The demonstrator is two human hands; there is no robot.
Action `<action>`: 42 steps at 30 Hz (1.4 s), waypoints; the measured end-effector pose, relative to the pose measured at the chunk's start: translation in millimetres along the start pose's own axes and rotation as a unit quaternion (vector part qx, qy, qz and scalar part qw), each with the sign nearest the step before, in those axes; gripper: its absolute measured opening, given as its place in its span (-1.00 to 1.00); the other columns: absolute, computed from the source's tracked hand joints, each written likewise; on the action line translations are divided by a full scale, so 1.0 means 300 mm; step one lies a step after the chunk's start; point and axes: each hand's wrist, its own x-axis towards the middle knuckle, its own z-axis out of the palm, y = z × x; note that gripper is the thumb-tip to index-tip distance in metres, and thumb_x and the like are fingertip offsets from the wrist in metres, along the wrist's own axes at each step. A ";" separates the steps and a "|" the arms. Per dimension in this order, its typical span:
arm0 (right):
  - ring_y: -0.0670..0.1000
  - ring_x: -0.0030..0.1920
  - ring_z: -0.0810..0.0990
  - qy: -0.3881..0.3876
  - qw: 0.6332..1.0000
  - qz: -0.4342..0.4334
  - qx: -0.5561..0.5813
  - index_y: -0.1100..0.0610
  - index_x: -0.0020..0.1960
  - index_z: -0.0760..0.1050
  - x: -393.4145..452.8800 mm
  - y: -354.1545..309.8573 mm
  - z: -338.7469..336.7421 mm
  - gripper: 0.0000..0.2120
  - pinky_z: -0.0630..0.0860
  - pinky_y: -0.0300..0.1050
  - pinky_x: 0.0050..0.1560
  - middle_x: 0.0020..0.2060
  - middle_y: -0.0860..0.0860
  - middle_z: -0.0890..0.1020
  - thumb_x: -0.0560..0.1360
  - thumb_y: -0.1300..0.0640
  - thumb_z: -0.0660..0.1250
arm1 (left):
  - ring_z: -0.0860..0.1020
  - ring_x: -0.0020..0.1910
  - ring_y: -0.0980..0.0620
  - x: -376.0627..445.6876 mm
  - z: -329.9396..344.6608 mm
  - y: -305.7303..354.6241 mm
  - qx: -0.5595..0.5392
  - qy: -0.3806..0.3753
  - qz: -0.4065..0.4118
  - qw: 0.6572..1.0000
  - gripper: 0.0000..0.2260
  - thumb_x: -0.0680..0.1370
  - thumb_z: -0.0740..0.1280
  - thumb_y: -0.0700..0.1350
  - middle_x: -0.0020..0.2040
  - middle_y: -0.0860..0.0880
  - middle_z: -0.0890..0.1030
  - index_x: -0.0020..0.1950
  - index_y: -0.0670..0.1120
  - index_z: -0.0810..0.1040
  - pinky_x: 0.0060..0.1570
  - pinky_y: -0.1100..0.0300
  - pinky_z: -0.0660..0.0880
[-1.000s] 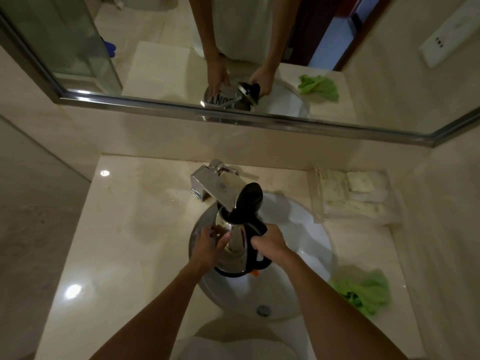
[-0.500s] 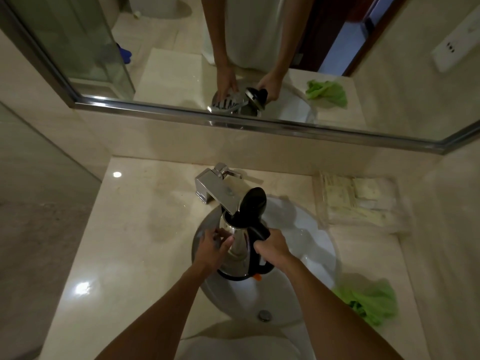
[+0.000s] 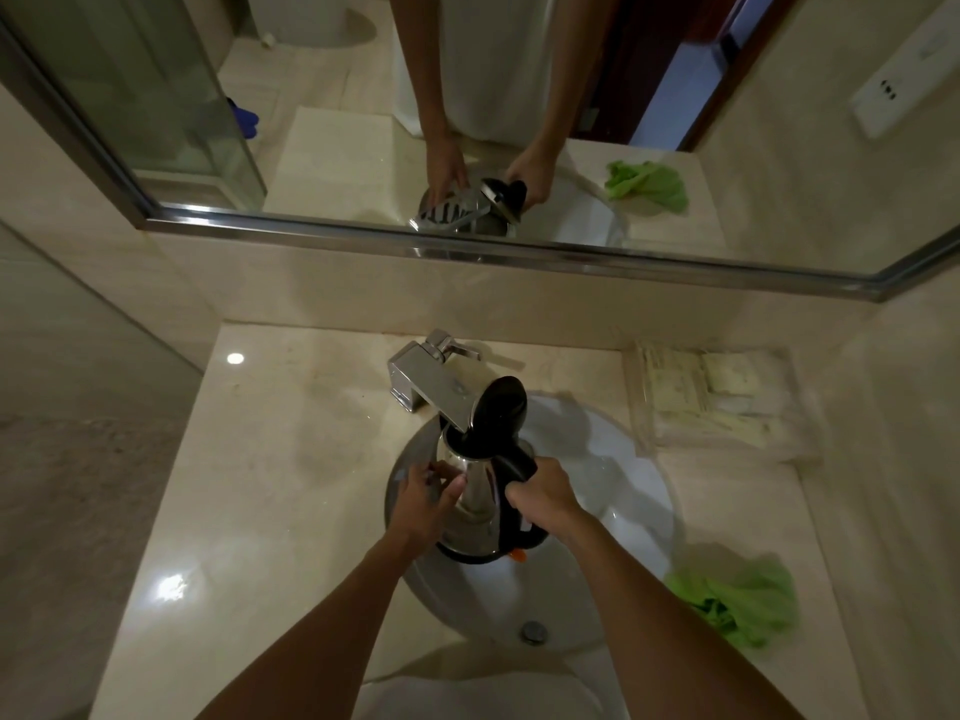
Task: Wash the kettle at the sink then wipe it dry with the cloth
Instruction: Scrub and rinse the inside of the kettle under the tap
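Hand positions

Both forearms enter from the bottom edge and converge at frame centre. Left hand (image 3: 423, 504): fingers curled against the side of the kettle (image 3: 475, 491). Right hand (image 3: 545, 498): fist closed round its handle, knuckles up

Head view, looking steeply down, near sink (image 3: 644, 491)

My left hand (image 3: 423, 504) and right hand (image 3: 545, 498) are bare, the knuckles ridged and the fingers slim; the left thumb shows a short pale nail. My left forearm (image 3: 311, 631) and right forearm (image 3: 675, 615) are bare too, smooth and lean, widening toward the bottom edge, dim in this low light. I wear a white garment (image 3: 467, 693), seen as a rounded pale fold at the very bottom. In the mirror (image 3: 337, 148) it shows again, plain white, between my two bare arms.
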 end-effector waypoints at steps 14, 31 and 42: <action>0.07 -0.17 0.64 0.023 1.000 0.003 0.008 0.15 0.03 0.55 -0.004 0.013 0.013 -0.80 0.49 -0.19 -0.31 -0.19 0.10 0.63 0.41 0.26 0.35 | 0.51 0.18 -0.08 -0.024 -0.007 0.018 0.001 -0.010 -0.003 1.000 -0.78 0.38 0.25 0.40 0.15 -0.06 0.54 -0.05 0.38 0.42 0.15 -0.16 0.50; 0.07 -0.15 0.65 0.032 0.999 0.009 0.016 0.19 0.10 0.54 -0.006 0.034 0.029 -0.74 0.50 -0.19 -0.29 -0.14 0.11 0.63 0.41 0.25 0.35 | 0.58 0.09 0.02 -0.041 0.002 0.049 0.004 0.003 -0.039 0.999 -0.67 0.52 0.37 0.06 0.05 -0.01 0.62 0.17 -0.11 0.49 0.14 -0.06 0.53; 0.04 -0.20 0.62 0.030 0.999 0.012 0.011 0.20 0.11 0.54 -0.008 0.032 0.024 -0.74 0.43 -0.23 -0.38 -0.14 0.11 0.63 0.42 0.23 0.35 | 0.58 0.10 -0.04 -0.036 0.010 0.037 0.024 0.014 -0.034 0.999 -0.76 0.52 0.36 0.09 0.06 -0.06 0.62 0.09 -0.01 0.52 0.14 -0.09 0.51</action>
